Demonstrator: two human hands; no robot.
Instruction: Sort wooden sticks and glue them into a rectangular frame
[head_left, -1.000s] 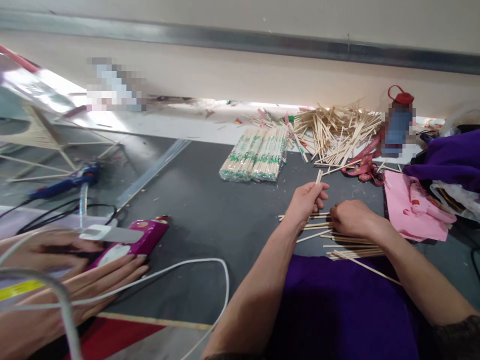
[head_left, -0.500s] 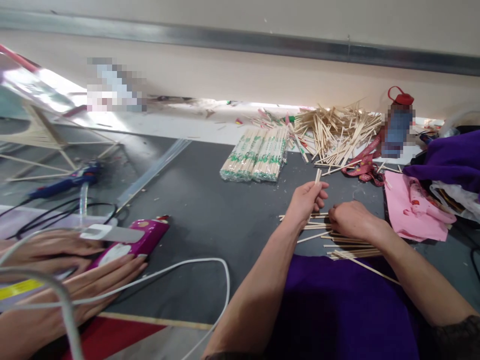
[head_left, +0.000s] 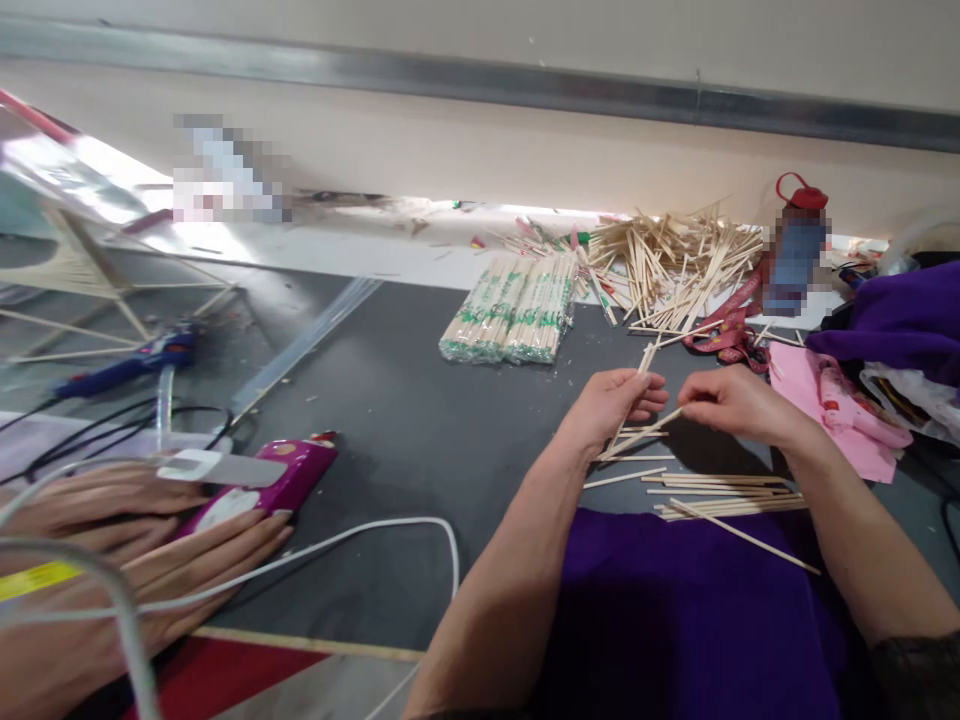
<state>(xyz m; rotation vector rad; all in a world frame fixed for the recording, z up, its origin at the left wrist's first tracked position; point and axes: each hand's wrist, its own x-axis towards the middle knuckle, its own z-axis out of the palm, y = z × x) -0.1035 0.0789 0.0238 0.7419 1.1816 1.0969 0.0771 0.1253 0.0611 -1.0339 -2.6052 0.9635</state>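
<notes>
My left hand (head_left: 611,405) is closed on a thin wooden stick (head_left: 643,358) that points up out of its fingers. My right hand (head_left: 731,402) is lifted off the table and pinches the end of another wooden stick (head_left: 637,437), which slants down to the left under my left hand. Several loose sticks (head_left: 720,490) lie in a row on the dark grey table (head_left: 420,420) just below both hands, beside the purple cloth (head_left: 690,610) on my lap.
Two wrapped bundles of sticks (head_left: 514,308) and a big heap of loose sticks (head_left: 675,262) lie at the back. Pink cloth (head_left: 829,405) and purple fabric (head_left: 896,320) sit right. Another person's hands (head_left: 150,545) rest at the left by a magenta device (head_left: 262,480), white cable (head_left: 360,545) and glue gun (head_left: 131,365).
My right hand rose from the sticks on the table and moved up and right with one stick pinched. My left hand stayed put with its stick.
</notes>
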